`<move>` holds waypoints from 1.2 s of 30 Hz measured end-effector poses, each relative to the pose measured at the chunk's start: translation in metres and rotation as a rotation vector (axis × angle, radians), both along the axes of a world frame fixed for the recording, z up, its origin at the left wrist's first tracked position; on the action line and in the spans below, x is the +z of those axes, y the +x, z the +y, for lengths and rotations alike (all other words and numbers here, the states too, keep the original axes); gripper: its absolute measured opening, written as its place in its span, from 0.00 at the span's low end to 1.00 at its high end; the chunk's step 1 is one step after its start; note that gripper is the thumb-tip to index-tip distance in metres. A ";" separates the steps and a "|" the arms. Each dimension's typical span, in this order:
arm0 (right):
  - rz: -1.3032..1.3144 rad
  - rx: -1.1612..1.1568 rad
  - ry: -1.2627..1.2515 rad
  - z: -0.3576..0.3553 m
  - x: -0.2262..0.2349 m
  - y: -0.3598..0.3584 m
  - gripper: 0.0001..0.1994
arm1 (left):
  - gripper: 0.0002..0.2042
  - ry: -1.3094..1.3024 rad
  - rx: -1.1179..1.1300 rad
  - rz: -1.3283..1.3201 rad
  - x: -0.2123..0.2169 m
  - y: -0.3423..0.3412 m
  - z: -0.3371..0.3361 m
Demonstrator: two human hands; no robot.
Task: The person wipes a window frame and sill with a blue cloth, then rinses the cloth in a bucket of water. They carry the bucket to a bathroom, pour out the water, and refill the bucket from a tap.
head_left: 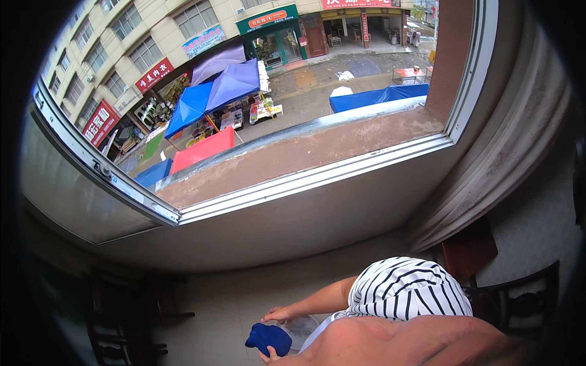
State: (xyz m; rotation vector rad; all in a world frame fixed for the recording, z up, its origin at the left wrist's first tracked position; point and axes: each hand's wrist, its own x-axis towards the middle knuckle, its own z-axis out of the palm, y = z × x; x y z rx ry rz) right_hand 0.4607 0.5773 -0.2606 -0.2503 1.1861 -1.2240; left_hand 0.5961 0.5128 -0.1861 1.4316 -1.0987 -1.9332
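Note:
A bunched dark blue cloth (268, 340) is low in the head view, a little left of the middle. My left hand (268, 354) has its fingers curled on the cloth's lower edge. Above it, my right hand (279, 314) reaches in from a black-and-white striped sleeve (406, 290). Its fingers are bent at the edge of a pale see-through plastic bag (299, 330), just right of the cloth. Part of the bag is hidden behind the hands and my pale clothing. A bare arm (397, 341) fills the lower right, very near.
A white-framed window (317, 174) stands open above a brown ledge (293, 158). Outside lies a street with blue stall canopies (238, 85) and shops. A pale curtain (488, 146) hangs at right, near a dark wooden chair (525, 299). More dark chairs (131, 311) stand at lower left.

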 end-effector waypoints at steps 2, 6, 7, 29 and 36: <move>0.040 0.178 -0.162 0.016 0.018 0.009 0.38 | 0.14 -0.025 -0.054 0.018 0.000 -0.006 0.000; 0.064 0.329 -0.329 0.028 0.014 0.023 0.37 | 0.13 -0.046 -0.161 0.053 0.000 -0.029 0.001; 0.063 0.345 -0.345 0.029 0.011 0.022 0.37 | 0.13 -0.050 -0.184 0.057 -0.001 -0.036 0.004; 0.535 -0.169 0.505 0.117 -0.138 -0.259 0.31 | 0.10 -0.171 -0.462 -0.144 -0.018 -0.253 0.083; 0.517 -0.250 0.665 0.146 -0.171 -0.282 0.29 | 0.10 -0.181 -0.575 -0.145 -0.026 -0.284 0.095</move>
